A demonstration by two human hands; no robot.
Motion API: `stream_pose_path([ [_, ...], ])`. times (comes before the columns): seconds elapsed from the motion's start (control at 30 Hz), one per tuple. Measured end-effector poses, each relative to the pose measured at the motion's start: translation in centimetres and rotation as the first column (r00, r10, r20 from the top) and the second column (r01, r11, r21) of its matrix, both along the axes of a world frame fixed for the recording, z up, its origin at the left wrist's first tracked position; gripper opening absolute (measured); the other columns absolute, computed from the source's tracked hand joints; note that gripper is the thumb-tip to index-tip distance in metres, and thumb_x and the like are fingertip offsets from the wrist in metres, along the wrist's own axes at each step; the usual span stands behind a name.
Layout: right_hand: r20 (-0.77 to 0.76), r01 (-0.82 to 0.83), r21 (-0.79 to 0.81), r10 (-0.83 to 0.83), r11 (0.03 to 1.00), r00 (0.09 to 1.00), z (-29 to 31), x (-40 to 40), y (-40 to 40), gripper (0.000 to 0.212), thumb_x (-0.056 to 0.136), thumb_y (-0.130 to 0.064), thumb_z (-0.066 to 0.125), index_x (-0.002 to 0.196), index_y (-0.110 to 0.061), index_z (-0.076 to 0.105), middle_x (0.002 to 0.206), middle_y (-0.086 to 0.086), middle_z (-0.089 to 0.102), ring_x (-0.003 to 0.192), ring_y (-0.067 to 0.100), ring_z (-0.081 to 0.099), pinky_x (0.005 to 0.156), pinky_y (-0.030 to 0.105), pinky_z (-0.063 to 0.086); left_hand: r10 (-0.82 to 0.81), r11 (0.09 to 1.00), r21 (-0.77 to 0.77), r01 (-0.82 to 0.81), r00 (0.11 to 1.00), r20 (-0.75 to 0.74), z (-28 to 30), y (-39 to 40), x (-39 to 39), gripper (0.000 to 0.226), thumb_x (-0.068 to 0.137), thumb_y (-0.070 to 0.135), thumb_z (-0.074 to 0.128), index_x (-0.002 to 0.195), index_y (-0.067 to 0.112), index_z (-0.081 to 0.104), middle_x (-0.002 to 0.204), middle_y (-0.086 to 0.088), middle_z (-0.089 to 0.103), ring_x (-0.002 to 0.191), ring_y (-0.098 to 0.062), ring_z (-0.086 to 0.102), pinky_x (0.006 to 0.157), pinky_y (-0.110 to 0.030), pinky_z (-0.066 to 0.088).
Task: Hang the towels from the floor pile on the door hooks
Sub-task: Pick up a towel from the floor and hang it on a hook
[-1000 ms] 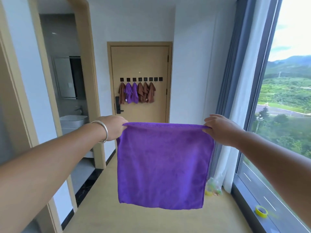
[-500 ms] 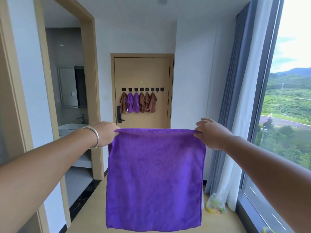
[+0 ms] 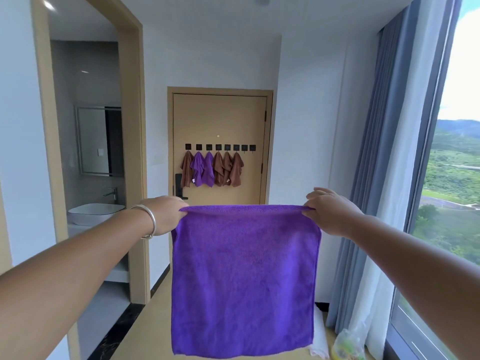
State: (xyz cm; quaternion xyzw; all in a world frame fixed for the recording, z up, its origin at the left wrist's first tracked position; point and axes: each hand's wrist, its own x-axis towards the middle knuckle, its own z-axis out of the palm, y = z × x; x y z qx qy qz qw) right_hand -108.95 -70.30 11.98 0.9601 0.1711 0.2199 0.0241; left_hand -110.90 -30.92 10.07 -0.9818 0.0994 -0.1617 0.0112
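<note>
A purple towel [image 3: 244,276] hangs flat and spread out in front of me. My left hand [image 3: 166,214], with a silver bangle at the wrist, pinches its top left corner. My right hand [image 3: 330,211] pinches the top right corner. Straight ahead is a tan door [image 3: 220,118] with a row of dark square hooks [image 3: 219,147]. Several brown and purple towels [image 3: 211,171] hang from the left hooks; the two rightmost hooks [image 3: 248,147] are bare. The floor pile is not in view.
A bathroom doorway with a white basin [image 3: 93,211] opens on the left. Blue and white curtains [image 3: 376,178] and a tall window run along the right. A plastic bag [image 3: 348,346] and a white cloth [image 3: 319,336] lie on the floor by the curtain.
My view has tilted upward and the door looks nearer. Both hands keep the same hold on the towel's top corners, and the towel stays spread out.
</note>
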Motion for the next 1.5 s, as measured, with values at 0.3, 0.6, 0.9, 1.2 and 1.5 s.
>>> stream_pose_path([
  [0.3, -0.047, -0.021, -0.035, 0.019, 0.999, 0.999, -1.9, 10.6, 3.3, 0.037, 0.102, -0.038, 0.035, 0.103, -0.027, 0.070, 0.111, -0.009, 0.058, 0.131, 0.014, 0.035, 0.110, 0.039, 0.033, 0.002, 1.000, -0.021, -0.004, 0.998, -0.059, -1.4, 4.1, 9.3, 0.033, 0.101, 0.033, 0.034, 0.080, 0.024, 0.057, 0.083, 0.006, 0.057, 0.077, -0.016, 0.058, 0.072, -0.033, 0.052],
  [0.6, -0.077, -0.063, -0.034, 0.060, 0.997, 0.995, -2.8, 24.4, 4.8, 0.036, 0.102, -0.037, 0.033, 0.101, -0.029, 0.068, 0.100, -0.014, 0.050, 0.135, 0.016, 0.034, 0.113, 0.038, 0.028, 0.049, 0.999, -0.006, -0.049, 0.996, -0.078, -1.8, 4.9, 19.8, 0.033, 0.101, 0.031, 0.034, 0.080, 0.022, 0.057, 0.082, 0.005, 0.057, 0.077, -0.017, 0.058, 0.074, -0.036, 0.053],
  [0.9, -0.049, -0.058, 0.090, 0.062, 0.994, 0.997, -1.2, 40.0, 4.2, 0.039, 0.100, -0.043, 0.039, 0.117, -0.021, 0.066, 0.133, -0.006, 0.054, 0.143, 0.014, 0.024, 0.111, 0.036, 0.031, 0.128, 0.992, 0.010, -0.128, 0.988, -0.082, 1.6, 3.1, 32.8, 0.036, 0.102, 0.029, 0.031, 0.089, 0.015, 0.062, 0.092, 0.000, 0.061, 0.087, -0.021, 0.059, 0.082, -0.040, 0.053],
  [1.2, -0.037, -0.106, 0.104, 0.110, 0.989, 0.993, -1.0, 51.0, 4.5, 0.032, 0.102, -0.040, 0.037, 0.100, -0.023, 0.065, 0.110, -0.006, 0.060, 0.136, 0.017, 0.034, 0.102, 0.038, 0.039, 0.156, 0.988, 0.022, -0.155, 0.985, -0.072, 1.9, 3.9, 44.2, 0.034, 0.100, 0.029, 0.032, 0.086, 0.017, 0.061, 0.088, 0.003, 0.059, 0.085, -0.019, 0.058, 0.083, -0.043, 0.051],
  [1.5, -0.060, -0.081, 0.046, 0.083, 0.996, 0.995, -1.6, 62.5, 9.3, 0.036, 0.102, -0.040, 0.036, 0.105, -0.020, 0.066, 0.106, -0.005, 0.057, 0.130, 0.017, 0.039, 0.099, 0.036, 0.041, 0.128, 0.991, 0.032, -0.126, 0.991, -0.042, 0.5, 9.0, 58.3, 0.033, 0.102, 0.038, 0.031, 0.089, 0.027, 0.059, 0.092, 0.007, 0.061, 0.086, -0.015, 0.059, 0.078, -0.037, 0.053],
])
